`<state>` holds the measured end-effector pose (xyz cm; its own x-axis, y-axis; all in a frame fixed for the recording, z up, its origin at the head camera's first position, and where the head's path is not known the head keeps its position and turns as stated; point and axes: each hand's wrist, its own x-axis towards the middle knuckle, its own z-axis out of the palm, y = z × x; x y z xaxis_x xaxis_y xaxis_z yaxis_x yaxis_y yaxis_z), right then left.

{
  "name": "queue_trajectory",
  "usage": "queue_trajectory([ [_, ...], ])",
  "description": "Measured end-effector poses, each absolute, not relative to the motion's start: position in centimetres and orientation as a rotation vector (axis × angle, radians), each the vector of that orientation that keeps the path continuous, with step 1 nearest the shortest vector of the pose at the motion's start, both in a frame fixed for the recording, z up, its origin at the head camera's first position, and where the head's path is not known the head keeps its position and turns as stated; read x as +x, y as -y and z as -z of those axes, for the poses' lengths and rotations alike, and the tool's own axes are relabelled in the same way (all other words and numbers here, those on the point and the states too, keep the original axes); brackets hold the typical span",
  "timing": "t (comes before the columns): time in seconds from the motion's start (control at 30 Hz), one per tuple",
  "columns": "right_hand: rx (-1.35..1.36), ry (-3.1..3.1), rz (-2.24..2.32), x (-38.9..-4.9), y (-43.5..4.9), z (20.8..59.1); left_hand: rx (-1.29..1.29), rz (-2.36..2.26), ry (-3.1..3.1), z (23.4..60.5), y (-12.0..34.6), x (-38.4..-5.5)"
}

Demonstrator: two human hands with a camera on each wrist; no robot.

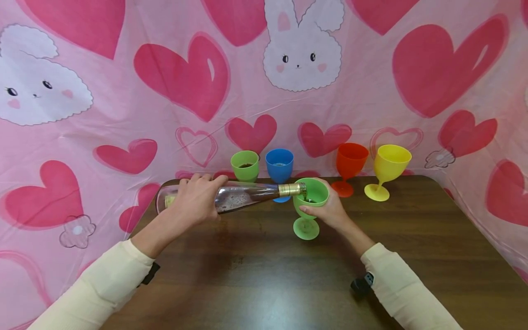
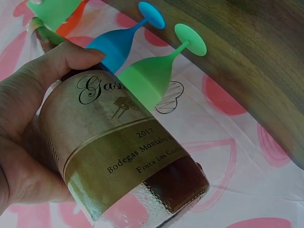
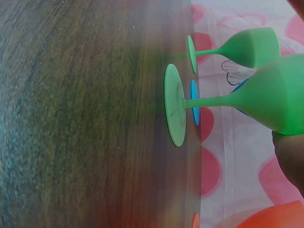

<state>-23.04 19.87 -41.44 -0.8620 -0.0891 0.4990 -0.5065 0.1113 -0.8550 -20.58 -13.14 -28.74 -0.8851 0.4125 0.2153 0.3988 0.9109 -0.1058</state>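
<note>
My left hand (image 1: 197, 197) grips a glass wine bottle (image 1: 243, 197) round its body, tipped almost level with its neck toward the right. The bottle's cream and gold label (image 2: 118, 130) faces the left wrist view, and dark liquid shows inside the glass. Its mouth, ringed in gold foil, reaches over the rim of a green goblet (image 1: 316, 189). Some dark liquid shows at the bottle's mouth and in the goblet's bowl. Around that bowl curls my right hand (image 1: 332, 211), thumb on the near side. The goblet's round foot (image 3: 175, 105) is close over the table.
Behind the bottle stand another green goblet (image 1: 245, 170), holding dark liquid, and a blue goblet (image 1: 279, 168). A red goblet (image 1: 350, 162) and a yellow goblet (image 1: 389, 166) stand at the back right. A pink heart-print cloth (image 1: 231, 96) hangs behind the brown table (image 1: 264, 275).
</note>
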Motion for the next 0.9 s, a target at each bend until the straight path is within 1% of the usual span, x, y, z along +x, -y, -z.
queue_trajectory([
  [0.9,0.586,2.069,-1.813,-23.22,-19.98,41.79,-0.613,-0.107,2.842,28.56,13.05,-20.69],
])
